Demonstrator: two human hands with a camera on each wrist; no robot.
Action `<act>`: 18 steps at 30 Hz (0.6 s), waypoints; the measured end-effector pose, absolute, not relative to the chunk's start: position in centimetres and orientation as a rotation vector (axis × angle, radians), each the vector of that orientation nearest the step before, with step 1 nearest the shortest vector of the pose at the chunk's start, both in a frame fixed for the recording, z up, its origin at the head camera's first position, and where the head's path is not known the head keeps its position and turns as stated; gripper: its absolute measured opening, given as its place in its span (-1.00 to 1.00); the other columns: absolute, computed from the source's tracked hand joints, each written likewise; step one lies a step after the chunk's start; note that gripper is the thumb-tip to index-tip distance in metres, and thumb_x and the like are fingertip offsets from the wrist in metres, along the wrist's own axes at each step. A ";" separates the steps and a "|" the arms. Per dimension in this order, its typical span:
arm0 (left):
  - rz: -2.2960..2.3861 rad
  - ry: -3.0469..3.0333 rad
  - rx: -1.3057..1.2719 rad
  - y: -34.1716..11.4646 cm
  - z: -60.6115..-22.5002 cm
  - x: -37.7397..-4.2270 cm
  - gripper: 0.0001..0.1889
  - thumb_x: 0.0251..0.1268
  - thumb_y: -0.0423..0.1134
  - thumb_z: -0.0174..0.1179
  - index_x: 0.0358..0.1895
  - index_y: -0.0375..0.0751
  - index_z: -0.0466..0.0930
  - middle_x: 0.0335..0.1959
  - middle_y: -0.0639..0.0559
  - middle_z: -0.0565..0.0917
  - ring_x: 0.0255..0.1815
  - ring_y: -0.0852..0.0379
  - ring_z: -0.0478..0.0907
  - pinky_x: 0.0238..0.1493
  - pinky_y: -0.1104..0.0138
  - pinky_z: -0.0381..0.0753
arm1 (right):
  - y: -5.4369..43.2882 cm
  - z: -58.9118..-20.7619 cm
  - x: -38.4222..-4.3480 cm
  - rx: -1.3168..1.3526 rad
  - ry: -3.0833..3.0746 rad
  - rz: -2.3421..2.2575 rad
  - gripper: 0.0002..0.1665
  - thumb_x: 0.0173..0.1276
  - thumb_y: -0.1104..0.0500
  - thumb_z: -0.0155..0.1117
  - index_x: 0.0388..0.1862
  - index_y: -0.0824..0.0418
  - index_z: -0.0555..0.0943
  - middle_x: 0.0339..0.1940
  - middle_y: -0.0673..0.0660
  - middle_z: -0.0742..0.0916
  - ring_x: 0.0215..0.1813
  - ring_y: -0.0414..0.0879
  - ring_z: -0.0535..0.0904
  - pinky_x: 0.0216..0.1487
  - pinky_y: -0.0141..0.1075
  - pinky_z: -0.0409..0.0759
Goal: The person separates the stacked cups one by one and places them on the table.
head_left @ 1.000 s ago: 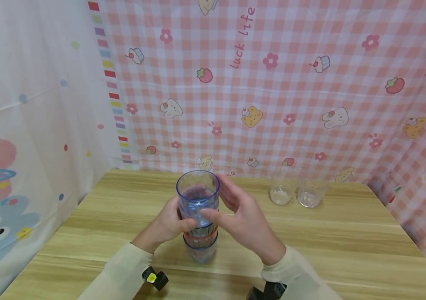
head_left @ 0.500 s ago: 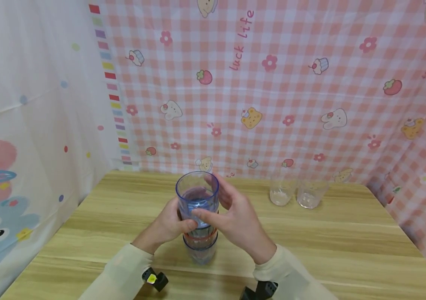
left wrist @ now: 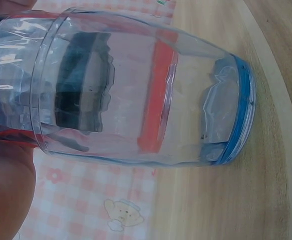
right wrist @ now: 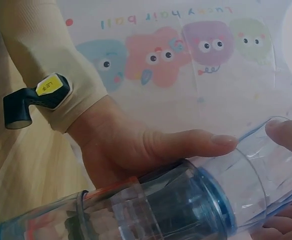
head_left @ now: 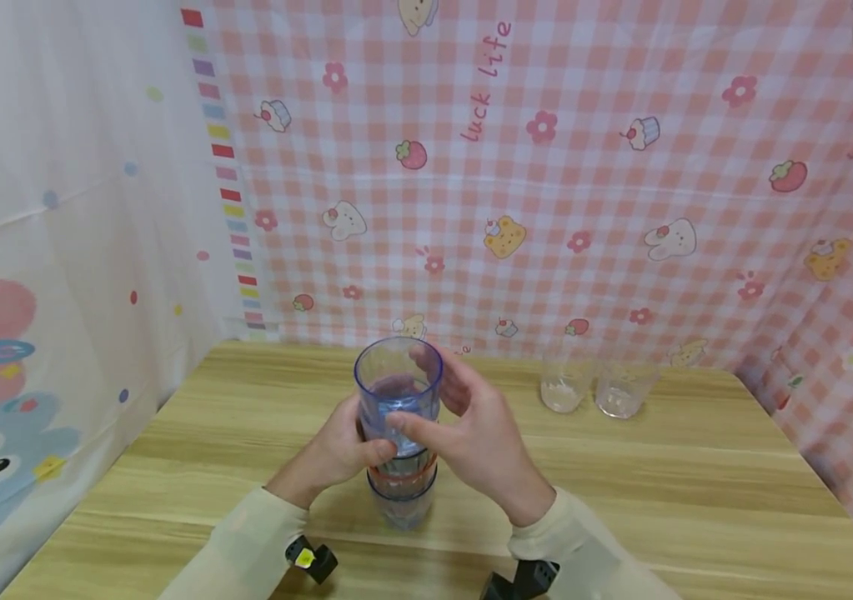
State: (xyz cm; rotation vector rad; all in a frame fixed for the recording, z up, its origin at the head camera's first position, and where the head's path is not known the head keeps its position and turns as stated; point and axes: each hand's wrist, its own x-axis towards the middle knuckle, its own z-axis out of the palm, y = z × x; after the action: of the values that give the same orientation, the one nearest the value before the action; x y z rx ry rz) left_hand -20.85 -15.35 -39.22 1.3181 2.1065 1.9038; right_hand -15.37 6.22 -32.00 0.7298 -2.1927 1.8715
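Nearest, two pale sleeves [head_left: 246, 537] come in from below, a small black mount [head_left: 313, 558] at each wrist. Between the hands, a stack of cups [head_left: 402, 483], clear plastic with coloured rims, one nested in another, stands roughly upright over the near middle of the counter [head_left: 659, 500]; whether its base touches the wood, cannot tell. Left hand [head_left: 336, 450] grasps the stack from its side, thumb across the front, fingers wrapped round. Right hand [head_left: 482, 442] grips the blue-rimmed top cup [head_left: 377, 408], thumb in front, fingers behind. Judged from the lie of things, the work in hand is mid-course: several cups already sit together, the top cup riding high, and it is unclear whether it is seated or loose. Exact count lost in the transparent layers. Farther back, to the right, two clear glasses [head_left: 563, 392] [head_left: 621, 396] stand upright side by side, apart from the stack, untouched; seemingly not yet dealt with, if they belong to the job. Behind, a pink checked cloth [head_left: 584, 183].
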 end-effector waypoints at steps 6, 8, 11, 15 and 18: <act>1.900 2.160 1.270 -15.2 -39.2 -20.8 0.11 0.34 0.50 0.27 0.55 -0.44 0.26 0.30 -0.47 0.60 0.24 0.18 0.67 0.31 0.24 0.69 | 6.5 -31.3 -15.4 0.770 -2.115 1.857 0.06 0.27 0.25 0.67 0.68 0.22 0.35 0.56 0.18 0.61 0.56 0.05 0.56 0.47 -0.22 0.59; 1.903 2.172 1.260 -15.2 -39.2 -20.8 0.12 0.34 0.51 0.26 0.55 -0.43 0.26 0.32 -0.45 0.60 0.25 0.17 0.67 0.30 0.24 0.69 | 6.7 -31.0 -15.4 0.779 -2.090 1.855 0.03 0.27 0.26 0.67 0.66 0.23 0.37 0.56 0.18 0.61 0.56 0.06 0.56 0.45 -0.24 0.60; 1.910 2.180 1.251 -15.2 -39.1 -20.7 0.12 0.33 0.52 0.26 0.55 -0.42 0.27 0.31 -0.42 0.60 0.22 0.17 0.66 0.28 0.24 0.69 | 6.8 -30.5 -15.3 0.785 -2.058 1.861 0.03 0.26 0.26 0.67 0.65 0.25 0.37 0.55 0.18 0.62 0.55 0.07 0.57 0.44 -0.26 0.61; 1.923 2.154 1.248 -15.2 -38.9 -20.6 0.12 0.32 0.51 0.28 0.58 -0.39 0.25 0.33 -0.42 0.59 0.23 0.15 0.65 0.27 0.24 0.69 | 7.1 -30.0 -15.2 0.799 -2.031 1.868 0.04 0.25 0.25 0.68 0.65 0.29 0.37 0.54 0.19 0.63 0.55 0.07 0.57 0.45 -0.26 0.59; 1.931 2.147 1.243 -15.2 -38.9 -20.6 0.14 0.31 0.52 0.29 0.59 -0.40 0.24 0.33 -0.42 0.58 0.24 0.15 0.64 0.28 0.24 0.68 | 7.2 -29.8 -15.2 0.812 -2.018 1.867 0.03 0.26 0.26 0.68 0.64 0.29 0.38 0.54 0.19 0.63 0.55 0.07 0.57 0.46 -0.27 0.59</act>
State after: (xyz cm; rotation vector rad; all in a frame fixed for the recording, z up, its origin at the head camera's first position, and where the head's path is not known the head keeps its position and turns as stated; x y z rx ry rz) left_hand -20.60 -15.21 -38.91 1.2434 2.1468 1.9314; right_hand -15.16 7.24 -29.75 0.8116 -2.0177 1.8668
